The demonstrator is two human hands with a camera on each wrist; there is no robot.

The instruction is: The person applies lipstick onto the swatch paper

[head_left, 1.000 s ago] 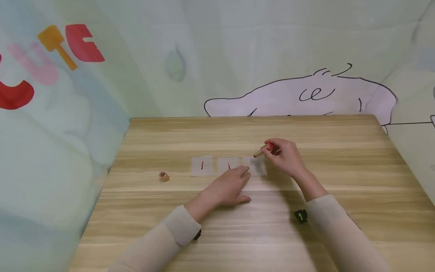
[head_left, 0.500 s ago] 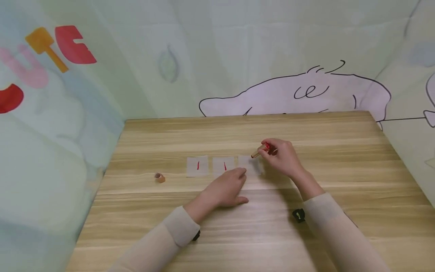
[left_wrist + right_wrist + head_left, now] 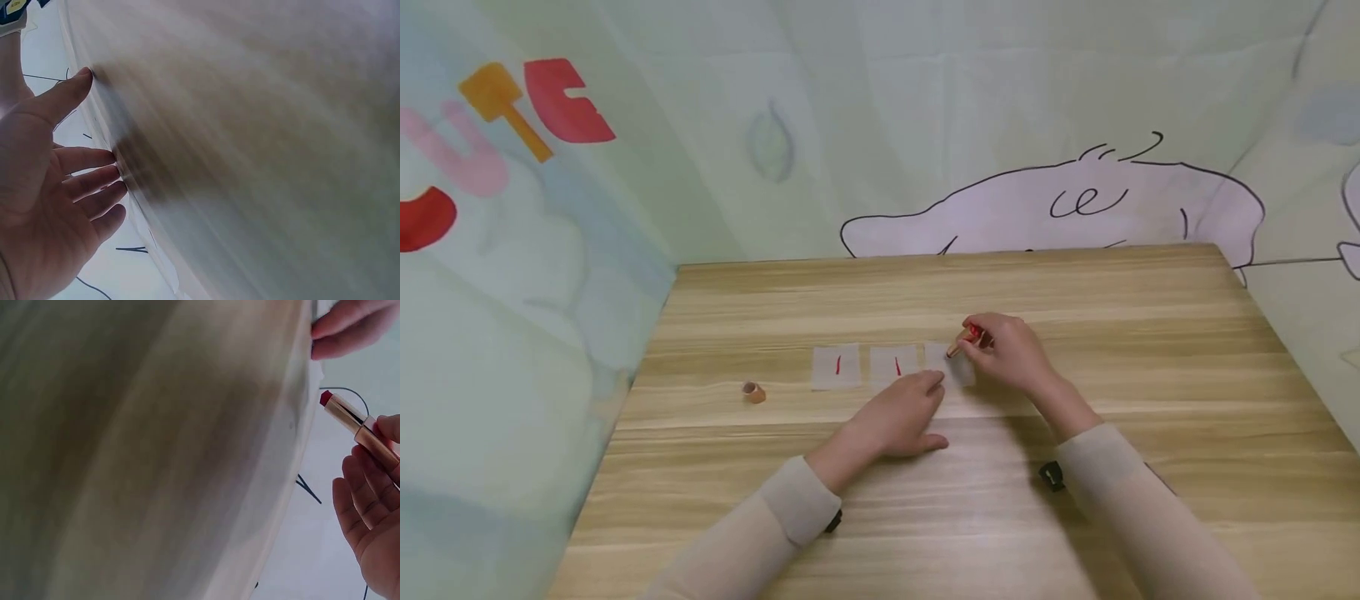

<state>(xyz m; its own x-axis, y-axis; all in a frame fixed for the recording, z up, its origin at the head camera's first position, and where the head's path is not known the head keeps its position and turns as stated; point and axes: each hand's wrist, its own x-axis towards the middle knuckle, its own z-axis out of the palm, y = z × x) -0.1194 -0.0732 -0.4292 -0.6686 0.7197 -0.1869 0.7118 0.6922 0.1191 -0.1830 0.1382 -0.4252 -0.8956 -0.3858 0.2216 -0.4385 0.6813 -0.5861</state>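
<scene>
A gold lipstick (image 3: pixel 353 415) with a red tip is pinched between the thumb and fingers of my right hand (image 3: pixel 1009 354). Its tip points down over the rightmost of three thin white squares (image 3: pixel 958 373), close to the surface. My left hand (image 3: pixel 898 417) lies palm down, its fingertips on the near edge of that square and its thumb on the table. In the left wrist view the fingers of my left hand (image 3: pixel 69 181) are extended against the tabletop. The left square (image 3: pixel 823 379) and the middle square (image 3: pixel 882 358) each bear one short red stroke.
A small copper-coloured cap (image 3: pixel 753 392) lies on the wooden table (image 3: pixel 737 483), left of the squares. Behind the table hangs a printed backdrop (image 3: pixel 880 108) with a cartoon outline and large letters.
My right hand has lowered the lipstick leftward and nearer, closer to the right square. My left hand keeps its place. The view has shifted slightly.
</scene>
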